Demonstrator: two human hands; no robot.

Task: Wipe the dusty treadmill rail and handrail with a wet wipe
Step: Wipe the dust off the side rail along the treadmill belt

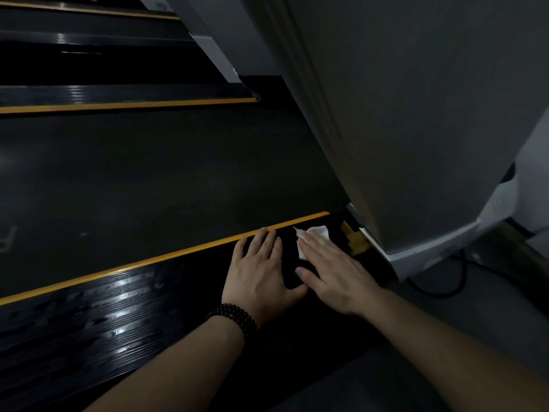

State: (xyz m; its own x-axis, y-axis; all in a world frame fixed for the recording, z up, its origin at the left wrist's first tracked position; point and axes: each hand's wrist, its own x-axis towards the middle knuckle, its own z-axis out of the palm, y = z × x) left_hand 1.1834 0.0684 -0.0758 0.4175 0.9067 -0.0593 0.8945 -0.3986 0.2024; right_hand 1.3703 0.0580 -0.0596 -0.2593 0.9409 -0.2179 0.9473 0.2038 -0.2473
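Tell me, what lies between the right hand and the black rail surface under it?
In the head view, the white wet wipe lies under the right hand's fingers, pressed flat onto the black side rail.

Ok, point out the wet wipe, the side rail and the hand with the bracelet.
wet wipe [315, 233], head view, white part showing beyond the fingers.
side rail [124, 304], head view, glossy ribbed top.
left hand [258, 272], head view, back of the hand.

Black cable [439, 288] on grey floor [490, 316] (right of treadmill); beaded bracelet [234, 318].
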